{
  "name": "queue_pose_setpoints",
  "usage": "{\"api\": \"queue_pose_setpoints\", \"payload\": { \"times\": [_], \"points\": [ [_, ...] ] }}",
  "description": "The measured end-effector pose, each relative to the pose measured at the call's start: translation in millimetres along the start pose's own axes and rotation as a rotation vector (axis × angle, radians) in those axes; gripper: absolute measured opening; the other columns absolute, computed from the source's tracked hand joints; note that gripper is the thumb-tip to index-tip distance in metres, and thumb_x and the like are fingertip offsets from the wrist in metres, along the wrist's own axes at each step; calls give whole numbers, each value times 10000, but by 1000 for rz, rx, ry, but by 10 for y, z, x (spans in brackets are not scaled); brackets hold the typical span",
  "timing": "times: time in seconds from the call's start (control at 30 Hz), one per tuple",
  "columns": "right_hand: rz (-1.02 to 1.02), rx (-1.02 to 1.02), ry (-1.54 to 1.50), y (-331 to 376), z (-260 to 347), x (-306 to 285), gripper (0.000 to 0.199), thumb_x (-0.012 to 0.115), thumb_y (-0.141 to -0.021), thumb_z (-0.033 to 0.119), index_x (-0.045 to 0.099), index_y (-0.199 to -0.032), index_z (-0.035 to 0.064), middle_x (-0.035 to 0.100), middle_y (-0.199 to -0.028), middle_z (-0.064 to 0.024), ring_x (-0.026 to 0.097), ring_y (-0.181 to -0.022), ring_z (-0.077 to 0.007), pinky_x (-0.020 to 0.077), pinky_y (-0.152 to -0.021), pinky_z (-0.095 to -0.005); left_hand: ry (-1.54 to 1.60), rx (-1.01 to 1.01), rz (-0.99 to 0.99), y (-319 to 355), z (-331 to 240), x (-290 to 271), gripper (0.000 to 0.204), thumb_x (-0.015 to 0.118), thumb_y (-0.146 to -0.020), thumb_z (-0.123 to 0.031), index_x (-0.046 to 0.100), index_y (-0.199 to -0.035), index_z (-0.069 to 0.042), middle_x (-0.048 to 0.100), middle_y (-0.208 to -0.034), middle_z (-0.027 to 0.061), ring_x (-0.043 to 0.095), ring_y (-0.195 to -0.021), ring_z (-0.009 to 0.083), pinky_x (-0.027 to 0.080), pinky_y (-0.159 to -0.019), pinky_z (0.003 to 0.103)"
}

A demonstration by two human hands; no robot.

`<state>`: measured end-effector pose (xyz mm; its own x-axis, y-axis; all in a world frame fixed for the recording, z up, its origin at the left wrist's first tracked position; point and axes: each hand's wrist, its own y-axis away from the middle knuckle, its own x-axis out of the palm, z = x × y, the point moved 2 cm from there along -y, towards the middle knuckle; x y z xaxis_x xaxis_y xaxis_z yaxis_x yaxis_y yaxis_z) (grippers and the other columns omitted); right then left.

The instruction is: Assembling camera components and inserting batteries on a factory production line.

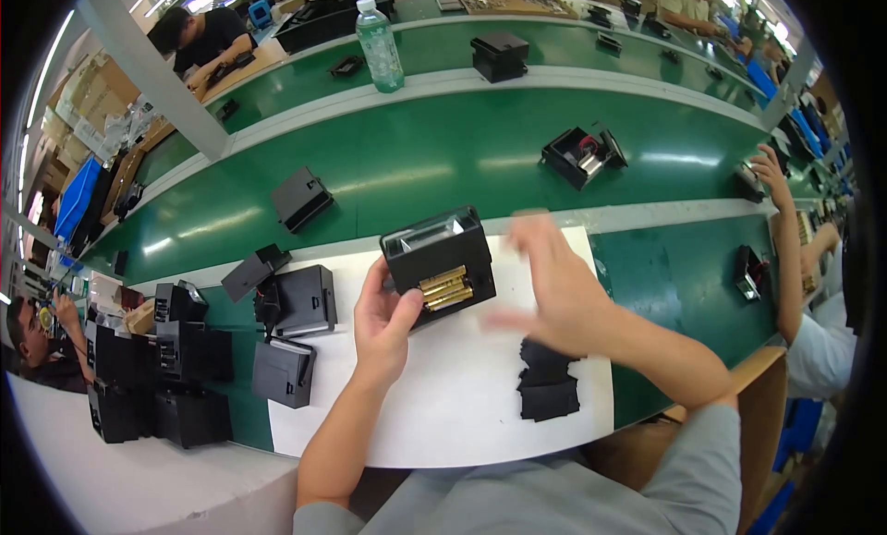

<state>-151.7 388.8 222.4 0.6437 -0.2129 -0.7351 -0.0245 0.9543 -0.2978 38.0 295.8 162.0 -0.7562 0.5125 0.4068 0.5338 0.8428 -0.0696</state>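
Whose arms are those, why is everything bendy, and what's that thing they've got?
There's no robot here, just a person using two bare hands. The camera sits on their head and looks down, so their arms come in from the bottom. Its very wide lens makes straight edges look curved.

The left hand holds a black box with gold-coloured batteries showing in its side. The right hand is open beside it, a bit blurry.

Underneath is a white sheet on a green table. Some flat black pieces lie on the right of the sheet, and more black boxes are on the left.
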Motion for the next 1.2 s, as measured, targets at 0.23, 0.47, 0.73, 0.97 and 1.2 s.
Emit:
{"api": "queue_pose_setpoints", "payload": {
  "times": [0.23, 0.47, 0.73, 0.97, 1.2],
  "points": [
    [727, -399, 616, 928, 222, 128, 363, 670, -825, 367, 505, -1012, 102, 494, -981, -88, 488, -817, -217, 410, -613, -299, 64, -25, -18, -18, 30, -39, 381, 540, -897, 27, 387, -1239, -44, 568, -1134, 142, 588, -958, 182, 488, -855, 292],
    [719, -349, 301, 596, 127, -54, 316, 685, -813, 219, 515, -1044, 87, 509, -1028, -91, 519, -898, -229, 446, -659, -305, 273, -19, -15, 27, 43, -168, 196, 512, -956, -22, 405, -1118, -47, 606, -1070, 148, 623, -784, 152, 529, -701, 256],
    [257, -77, -225, -105, 125, -183, 193, 679, -793, 48, 618, -976, 49, 600, -924, -63, 593, -726, -185, 490, -595, -260, 108, 49, -110, 21, 22, -137, 141, 516, -981, -62, 397, -1057, -56, 615, -1072, 153, 624, -686, 146, 523, -584, 223],
    [11, 179, -564, -307, 229, 40, 167, 651, -830, -20, 651, -996, -8, 650, -835, -80, 557, -551, -118, 447, -473, -205, 209, 73, -119, 36, 18, -210, 187, 545, -953, -29, 390, -1056, -50, 600, -1107, 152, 632, -734, 154, 531, -620, 235],
    [-23, 94, -643, -327, 114, 131, 177, 679, -803, -49, 671, -978, -27, 648, -775, -77, 555, -513, -92, 429, -410, -183, 106, 123, 36, 39, -145, 46, 308, 576, -873, 85, 379, -1058, -64, 521, -1234, 154, 620, -854, 182, 502, -686, 224]
  ]
}}
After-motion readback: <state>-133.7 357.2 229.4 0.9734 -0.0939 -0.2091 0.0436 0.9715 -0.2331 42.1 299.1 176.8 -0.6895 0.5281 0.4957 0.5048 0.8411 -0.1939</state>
